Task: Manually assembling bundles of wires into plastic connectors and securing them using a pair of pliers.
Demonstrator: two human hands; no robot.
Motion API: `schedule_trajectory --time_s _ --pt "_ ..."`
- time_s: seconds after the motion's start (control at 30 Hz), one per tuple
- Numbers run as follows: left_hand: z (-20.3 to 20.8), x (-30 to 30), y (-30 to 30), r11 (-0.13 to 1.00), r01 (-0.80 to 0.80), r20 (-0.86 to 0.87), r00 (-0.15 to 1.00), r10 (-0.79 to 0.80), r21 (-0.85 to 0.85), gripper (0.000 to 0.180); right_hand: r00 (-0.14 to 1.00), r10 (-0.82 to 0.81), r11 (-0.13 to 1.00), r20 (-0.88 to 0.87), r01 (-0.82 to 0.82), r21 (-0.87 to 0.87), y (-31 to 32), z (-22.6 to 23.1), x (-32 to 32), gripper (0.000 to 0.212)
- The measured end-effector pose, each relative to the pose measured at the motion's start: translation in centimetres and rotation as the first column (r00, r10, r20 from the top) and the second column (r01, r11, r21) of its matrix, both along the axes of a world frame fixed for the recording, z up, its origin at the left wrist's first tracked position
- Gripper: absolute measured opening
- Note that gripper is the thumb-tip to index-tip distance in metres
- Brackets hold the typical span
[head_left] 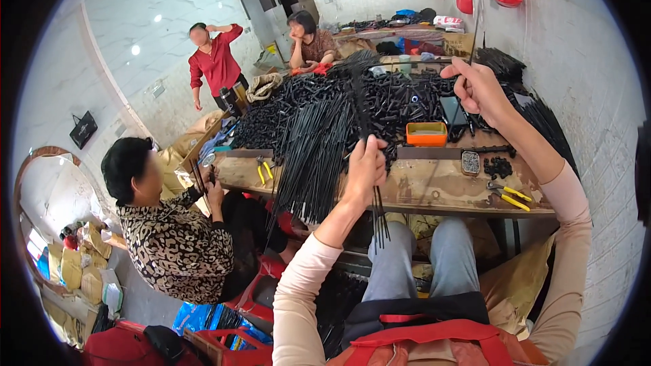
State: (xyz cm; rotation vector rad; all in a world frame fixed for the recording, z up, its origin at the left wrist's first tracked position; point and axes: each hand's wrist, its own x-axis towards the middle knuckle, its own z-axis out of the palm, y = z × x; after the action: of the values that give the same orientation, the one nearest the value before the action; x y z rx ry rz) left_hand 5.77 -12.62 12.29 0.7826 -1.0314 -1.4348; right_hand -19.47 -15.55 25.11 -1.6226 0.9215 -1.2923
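Observation:
My left hand point(365, 168) is closed around a bundle of thin black rods point(359, 95) that fans upward over the wooden workbench point(434, 186); the rods' lower ends hang below my fist toward my knees. My right hand point(478, 88) is raised at the upper right and pinches a single thin black rod point(475, 30) that points up. Beneath both hands a big heap of black rods and small black parts point(319, 115) covers the bench.
On the bench lie an orange tray point(426, 133), a dark phone point(453, 111), yellow-handled pliers point(510, 196), a second pair of pliers point(265, 171), and a small tin of black bits point(470, 163). A seated person in a patterned top point(176, 244) works at left; two people stand behind.

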Motion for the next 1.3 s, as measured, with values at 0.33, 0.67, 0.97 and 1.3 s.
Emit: schedule_trajectory --time_s 0.33,0.67,0.97,1.3 --pt "0.4 -3.2 2.1 0.994 0.104 -0.065 0.993 -0.103 0.014 0.02 0.989 0.093 0.978 0.112 -0.111 0.176 -1.4 -4.2 4.4 0.043" --pt "0.8 -0.3 1.8 0.991 0.135 0.022 0.991 -0.135 0.02 0.019 0.975 -0.223 0.973 -0.019 0.221 -0.071 -0.8 2.4 -5.2 0.033" --pt "2.6 -5.6 4.7 0.985 0.162 0.024 0.986 -0.164 0.065 0.019 0.977 0.182 0.956 0.11 -0.202 0.213 -2.0 -5.2 1.6 0.026" --pt "1.8 -4.1 5.0 0.957 0.285 0.013 0.958 -0.286 0.052 0.021 0.99 0.137 0.984 0.03 -0.14 0.114 -6.2 -4.8 -2.8 0.055"
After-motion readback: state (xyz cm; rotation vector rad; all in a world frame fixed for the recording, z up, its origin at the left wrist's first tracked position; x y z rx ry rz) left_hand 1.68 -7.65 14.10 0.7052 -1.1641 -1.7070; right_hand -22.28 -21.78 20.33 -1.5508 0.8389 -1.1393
